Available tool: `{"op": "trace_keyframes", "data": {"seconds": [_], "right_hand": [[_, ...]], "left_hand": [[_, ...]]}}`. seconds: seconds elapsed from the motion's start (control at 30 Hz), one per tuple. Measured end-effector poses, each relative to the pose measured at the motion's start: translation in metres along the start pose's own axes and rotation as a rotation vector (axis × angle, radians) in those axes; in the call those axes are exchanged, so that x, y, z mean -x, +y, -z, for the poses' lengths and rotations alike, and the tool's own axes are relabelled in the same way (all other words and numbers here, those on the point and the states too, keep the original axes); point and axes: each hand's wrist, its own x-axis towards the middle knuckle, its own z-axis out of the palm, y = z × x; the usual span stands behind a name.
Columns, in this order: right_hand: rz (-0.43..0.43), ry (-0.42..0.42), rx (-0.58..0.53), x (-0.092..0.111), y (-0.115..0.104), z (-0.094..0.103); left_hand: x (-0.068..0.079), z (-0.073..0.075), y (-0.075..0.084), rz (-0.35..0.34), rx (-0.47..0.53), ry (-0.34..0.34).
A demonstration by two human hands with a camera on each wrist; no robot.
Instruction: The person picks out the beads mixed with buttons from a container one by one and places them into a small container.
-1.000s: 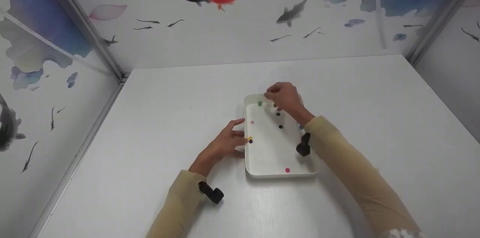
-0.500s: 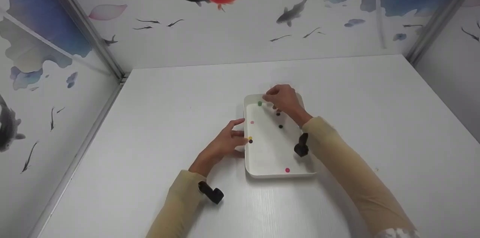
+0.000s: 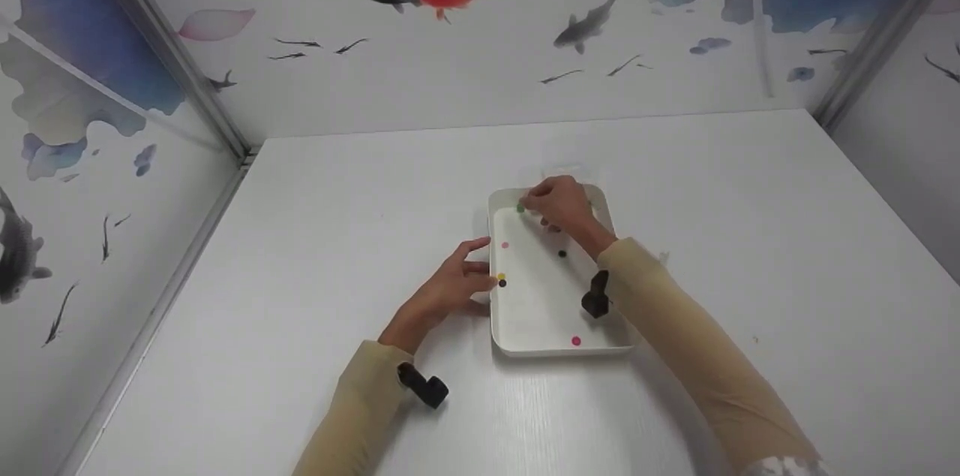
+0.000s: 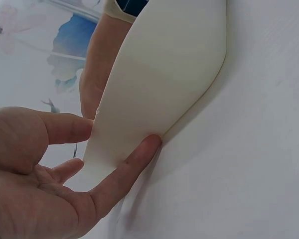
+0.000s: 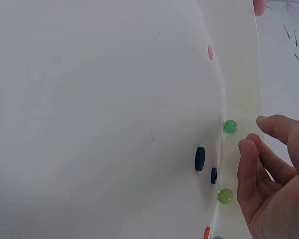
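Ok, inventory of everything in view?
Wall panels: 3, patterned white, back and sides
Corner posts: 2, silver, between panels
Table: 1, white, against back panel
Tray: 1, white, on table
Black discs: at least 3, black, in tray
Pink discs: 2, pink, tray's left wall and near end
Yellow piece: 1, yellow, tray's left wall
Marbles: 2, green and yellow-green, tray's far end
Orange disc: 1, orange, by tray wall
Bluish piece: 1, bluish, by tray wall, mostly cut off
Sleeves: 2, tan, lower frame
Wrist cameras: 2, black, on sleeves
Left hand: 1, touching tray's left wall
Right hand: 1, over tray's far end
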Motion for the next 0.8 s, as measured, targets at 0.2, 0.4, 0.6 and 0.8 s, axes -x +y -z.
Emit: {"op": "trace_keyframes", "data": {"seconds": [0.2,0.4,0.6,0.8], "right_hand": [[-0.046,0.009,0.003,-0.001,0.000,-0.005],[-0.061,0.031,0.016,0.000,0.000,-0.009],[-0.066,0.043,0.035,0.002,0.000,-0.013],[-0.075,0.075,0.059,0.003,-0.002,-0.015]], "left_hand": [[0.001,0.001,-0.001,-0.022,0.016,-0.016],[0.001,0.002,-0.002,-0.022,0.029,-0.021],[0.002,0.001,-0.001,-0.023,0.026,-0.017],[0.001,0.002,-0.001,-0.029,0.017,-0.015]]}}
